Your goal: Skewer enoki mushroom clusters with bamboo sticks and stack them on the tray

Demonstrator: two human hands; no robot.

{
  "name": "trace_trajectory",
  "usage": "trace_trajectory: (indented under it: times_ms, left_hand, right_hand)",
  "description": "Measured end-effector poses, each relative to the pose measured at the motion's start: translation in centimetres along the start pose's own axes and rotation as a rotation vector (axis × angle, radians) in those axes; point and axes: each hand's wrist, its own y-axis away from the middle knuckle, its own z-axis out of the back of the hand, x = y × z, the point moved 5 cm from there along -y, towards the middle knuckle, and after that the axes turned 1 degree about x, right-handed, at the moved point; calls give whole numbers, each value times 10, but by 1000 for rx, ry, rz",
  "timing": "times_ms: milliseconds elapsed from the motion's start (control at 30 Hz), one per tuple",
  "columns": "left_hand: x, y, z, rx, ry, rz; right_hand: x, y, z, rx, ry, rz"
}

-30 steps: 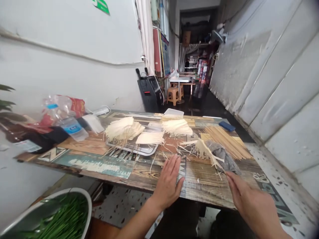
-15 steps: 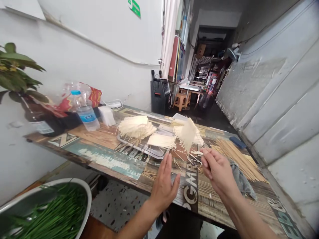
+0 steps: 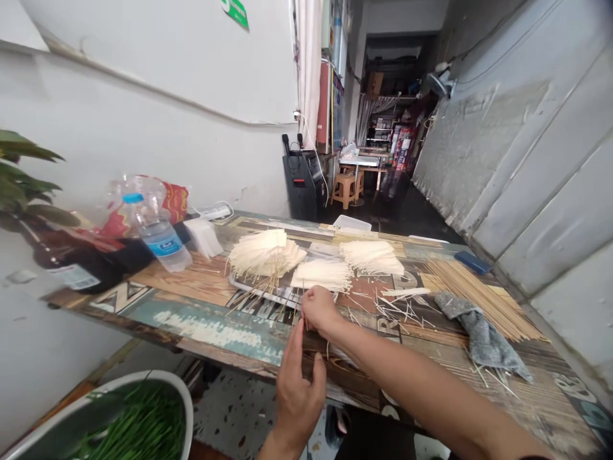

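My right hand reaches across to the left, fingers curled in a pinch at the stick ends of a skewered pale strip bunch by the metal tray; what it grips is too small to make out. My left hand hovers open at the table's near edge, fingers stretched upward, holding nothing. A fan of pale skewered strips lies on the tray, another bunch to the right. Loose thin sticks are scattered on the table.
A pile of bamboo skewers and a grey cloth lie at right. A water bottle, dark bottle and red bag stand at left. A bowl of green chives sits below the table.
My right hand set down the bunch it held up and moved left to the tray's front. My left hand drew back toward the table edge. The camera turned slightly.
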Motion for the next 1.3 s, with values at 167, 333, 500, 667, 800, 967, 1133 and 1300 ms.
trace_trajectory:
  times_ms: [167, 333, 500, 667, 800, 967, 1133, 1300]
  left_hand:
    - [1, -3, 5, -61, -55, 60]
    - [-13, 2, 9, -41, -43, 69]
    - [-55, 9, -5, 100, 37, -233]
    - [-102, -20, -57, 341, 51, -510]
    - [-119, -83, -119, 589, -243, -454]
    - [-112, -179, -181, 585, -477, -358]
    - [-85, -227, -237, 750, -528, -352]
    - [-71, -243, -261, 907, -485, -356]
  right_hand:
    - [15, 1, 4, 80, 142, 80]
    - [7, 44, 50, 53, 181, 306]
    - [-63, 97, 149, -165, 306, 226]
    - [-153, 126, 271, -467, 575, -102]
    - [-208, 125, 323, -527, 744, -316]
    - [-239, 110, 323, -478, 817, -390]
    - [-243, 105, 317, -446, 811, -361]
    - [-244, 105, 320, -450, 811, -390]
